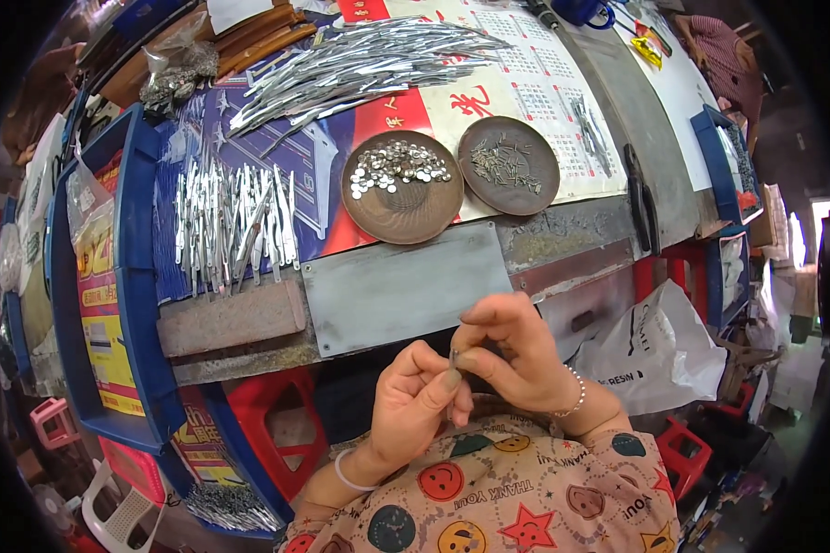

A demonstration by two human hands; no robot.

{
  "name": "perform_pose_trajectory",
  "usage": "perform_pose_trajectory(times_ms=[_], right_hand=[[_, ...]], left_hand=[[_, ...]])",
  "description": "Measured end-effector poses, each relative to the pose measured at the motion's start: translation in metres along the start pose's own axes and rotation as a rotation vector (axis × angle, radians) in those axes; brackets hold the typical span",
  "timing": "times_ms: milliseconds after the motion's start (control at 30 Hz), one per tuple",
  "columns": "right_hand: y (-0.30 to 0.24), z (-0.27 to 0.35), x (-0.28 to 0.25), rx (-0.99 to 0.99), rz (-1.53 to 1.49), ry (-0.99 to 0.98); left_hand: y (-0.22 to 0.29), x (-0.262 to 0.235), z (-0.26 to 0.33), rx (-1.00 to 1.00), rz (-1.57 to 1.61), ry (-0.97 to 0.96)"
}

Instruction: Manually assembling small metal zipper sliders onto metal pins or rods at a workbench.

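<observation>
Below the tabletop edge, close to my chest, I have both hands raised and meeting at the fingertips. My left hand pinches a small metal piece between thumb and forefinger, and my right hand closes on the same piece from the other side, fingers curled over it. The piece sits right where the two hands touch, mostly hidden by the fingertips, so I cannot tell its exact shape.

Up on the tabletop, well apart from my hands, I see a round brown dish of shiny metal discs and, just beside it to the right, a second brown dish of thin pins. To the left lies a row of flat silver metal strips, with a larger heap of longer metal strips beyond it. A grey metal plate rests at the near edge, beside a reddish block.
</observation>
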State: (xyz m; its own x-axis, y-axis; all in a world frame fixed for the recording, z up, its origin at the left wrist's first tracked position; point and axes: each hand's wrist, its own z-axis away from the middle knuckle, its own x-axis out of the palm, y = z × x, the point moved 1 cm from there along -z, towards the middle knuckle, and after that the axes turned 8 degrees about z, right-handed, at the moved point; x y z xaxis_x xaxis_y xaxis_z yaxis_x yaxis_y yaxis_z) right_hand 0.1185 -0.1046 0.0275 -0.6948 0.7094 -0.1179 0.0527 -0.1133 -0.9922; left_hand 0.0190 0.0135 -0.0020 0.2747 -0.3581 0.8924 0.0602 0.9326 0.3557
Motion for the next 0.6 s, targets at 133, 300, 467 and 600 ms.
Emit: perform_pose_trajectory(times_ms=[133,300,467,600], right_hand=[[0.004,0.0,-0.005,-0.129,0.159,-0.111],[0.004,0.01,0.011,-0.343,0.436,0.173],[0.002,0.009,0.007,-0.425,0.463,0.178],[0.001,-0.003,0.002,-0.288,0.249,-0.041]], left_hand=[[-0.002,0.001,0.002,-0.036,0.042,-0.045],[-0.007,0.004,0.002,-0.055,0.057,-0.002],[-0.009,0.004,0.005,-0.017,0.041,-0.008],[-0.007,0.002,0.01,0.024,0.049,-0.053]])
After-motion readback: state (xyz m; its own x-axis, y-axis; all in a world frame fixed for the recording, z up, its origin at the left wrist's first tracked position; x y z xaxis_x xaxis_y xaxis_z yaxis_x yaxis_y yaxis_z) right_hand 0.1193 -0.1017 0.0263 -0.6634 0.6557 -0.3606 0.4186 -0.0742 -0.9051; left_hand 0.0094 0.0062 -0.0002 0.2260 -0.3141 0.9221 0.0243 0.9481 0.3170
